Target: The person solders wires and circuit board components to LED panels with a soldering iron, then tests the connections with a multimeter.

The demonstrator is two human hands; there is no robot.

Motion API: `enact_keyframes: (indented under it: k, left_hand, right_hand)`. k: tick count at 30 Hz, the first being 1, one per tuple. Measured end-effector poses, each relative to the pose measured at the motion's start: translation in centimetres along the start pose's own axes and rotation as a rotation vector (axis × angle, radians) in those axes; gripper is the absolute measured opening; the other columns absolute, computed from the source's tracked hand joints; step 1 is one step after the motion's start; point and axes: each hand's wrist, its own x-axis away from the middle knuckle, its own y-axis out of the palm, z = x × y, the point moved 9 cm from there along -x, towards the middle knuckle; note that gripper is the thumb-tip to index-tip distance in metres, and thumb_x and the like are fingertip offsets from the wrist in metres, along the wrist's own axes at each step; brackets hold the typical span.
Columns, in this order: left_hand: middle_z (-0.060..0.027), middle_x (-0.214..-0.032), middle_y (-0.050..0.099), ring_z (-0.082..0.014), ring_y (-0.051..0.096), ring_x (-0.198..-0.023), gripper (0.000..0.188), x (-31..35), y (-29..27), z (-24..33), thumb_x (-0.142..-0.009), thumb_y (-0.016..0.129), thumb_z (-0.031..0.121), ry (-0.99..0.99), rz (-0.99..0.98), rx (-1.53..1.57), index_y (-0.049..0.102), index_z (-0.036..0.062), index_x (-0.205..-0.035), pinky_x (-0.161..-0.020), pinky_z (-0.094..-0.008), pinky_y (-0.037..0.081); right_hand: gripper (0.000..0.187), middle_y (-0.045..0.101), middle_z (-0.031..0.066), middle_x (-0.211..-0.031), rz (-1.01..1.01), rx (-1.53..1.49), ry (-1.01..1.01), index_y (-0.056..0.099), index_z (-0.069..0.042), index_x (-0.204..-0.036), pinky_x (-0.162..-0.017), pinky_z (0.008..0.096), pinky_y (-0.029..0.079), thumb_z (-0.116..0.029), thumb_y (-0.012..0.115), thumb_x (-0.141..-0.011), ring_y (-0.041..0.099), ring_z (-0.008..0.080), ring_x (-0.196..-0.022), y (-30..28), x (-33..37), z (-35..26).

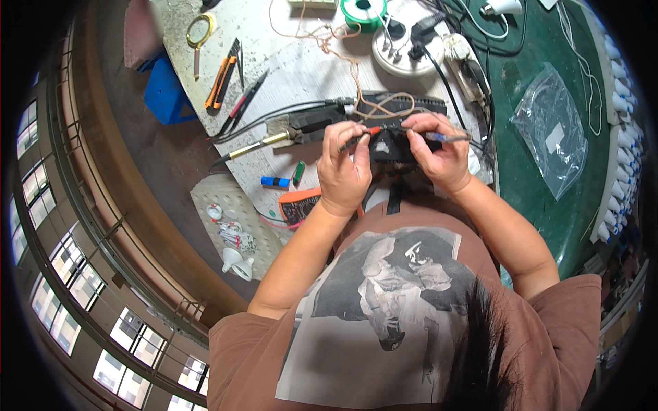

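Note:
Both of my hands are raised close together over a black board-like device near the table's front edge. My left hand is closed in a pinch on a thin dark stick-like piece with a red end. Facing it, my right hand grips a slim pen-like tool, blue and grey, pointing out to the right. Between the fingertips lies something small and dark, too small to make out. Beside my left forearm sits an orange-edged multimeter, partly hidden.
Left of my hands lie a soldering iron, a utility knife, a magnifying glass and a blue cylinder. Behind stand a round white power socket and a green spool, with loose cables. A plastic bag rests at right.

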Motion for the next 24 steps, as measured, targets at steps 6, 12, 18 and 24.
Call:
enact_keyframes:
  k: [6, 12, 18, 24]
  left_hand:
    - [-0.0161, -0.1, 0.062, -0.0334, 0.064, -0.087, 0.032, -0.5, -0.4, 0.9, -0.088, 0.066, -0.007, 0.016, 0.015, -0.036, 0.051, 0.0043, -0.115, -0.077, -0.0386, 0.054]
    - [-0.0148, -0.104, 0.062, -0.0337, 0.066, -0.091, 0.029, -0.5, -0.4, 1.0, -0.088, 0.069, -0.003, 0.004, 0.021, -0.05, 0.055, 0.0019, -0.112, -0.075, -0.0391, 0.056]
    - [-0.0145, -0.105, 0.062, -0.0324, 0.066, -0.09, 0.027, -0.4, -0.4, 0.9, -0.089, 0.069, -0.002, -0.009, 0.025, -0.05, 0.055, 0.0022, -0.112, -0.074, -0.0375, 0.056]
    - [-0.0148, -0.105, 0.062, -0.0328, 0.067, -0.09, 0.028, -0.2, -0.2, 0.7, -0.089, 0.069, -0.002, -0.016, 0.017, -0.028, 0.055, 0.0021, -0.112, -0.074, -0.0378, 0.057]
  right_hand:
    - [0.016, 0.069, 0.0133, -0.083, 0.019, -0.048, -0.065, 0.058, 0.001, -0.089, -0.073, 0.0362, 0.057, 0.008, 0.068, -0.081, 0.071, 0.0283, -0.078, 0.1, -0.5, -0.5]
    - [0.011, 0.071, 0.0152, -0.087, 0.002, -0.025, 0.036, 0.062, 0.003, -0.086, -0.071, 0.0345, 0.056, 0.006, 0.069, -0.078, 0.07, 0.0274, -0.078, 0.1, -0.4, 0.2]
    - [0.012, 0.071, 0.0145, -0.087, 0.016, -0.04, 0.041, 0.061, 0.002, -0.086, -0.07, 0.034, 0.056, 0.006, 0.069, -0.078, 0.07, 0.0273, -0.077, -0.1, -0.5, -0.1]
    - [0.011, 0.071, 0.0143, -0.087, 0.022, -0.034, 0.036, 0.062, 0.002, -0.086, -0.069, 0.0338, 0.056, 0.005, 0.069, -0.078, 0.07, 0.0269, -0.076, -0.2, -0.5, -0.2]
